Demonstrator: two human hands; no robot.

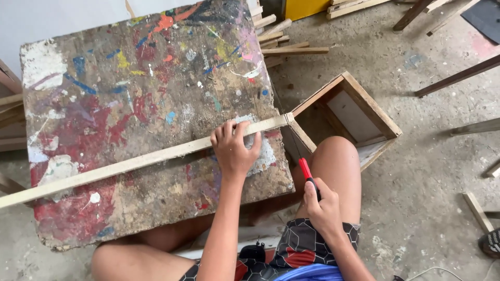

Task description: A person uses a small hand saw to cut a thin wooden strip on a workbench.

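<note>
**Fingers pinning a slat for the saw**

Fingers of the left hand curl over a long pale wooden strip, pressing it flat on the paint-splashed board. Its long axis runs from the lower left edge of view up toward the right, and its far end reaches the board's right edge. The right hand is clenched around the red-and-black handle of a thin saw, whose blade points up to that end. An open wooden box lies just beside on the concrete floor.
</note>
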